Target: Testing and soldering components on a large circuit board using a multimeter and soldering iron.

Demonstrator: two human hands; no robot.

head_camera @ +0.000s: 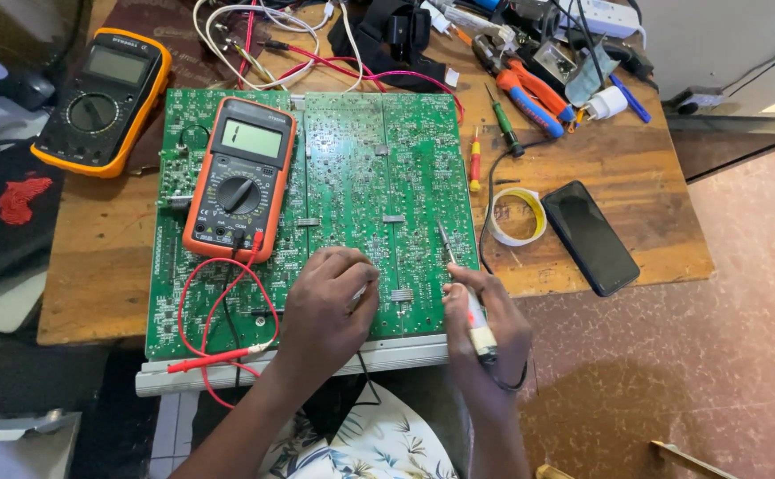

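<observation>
Right hand (485, 324) grips a soldering iron (463, 288), tip on a green board (387, 168) at the tabletop's (636, 195) front edge; left hand (325, 306) pinches a probe (358, 297).

Both forearms come up from the bottom edge, bare, angled inward toward each other. The left hand (325, 306) lies palm down, knuckles up, fingers curled under and bunched toward the right, the wrist bent slightly. The right hand (485, 328) sits just beside it, a narrow gap between them, closed in a pen-like grip with the thumb and forefinger pinched forward and the other fingers folded beneath. A thin dark band circles the right wrist.
</observation>
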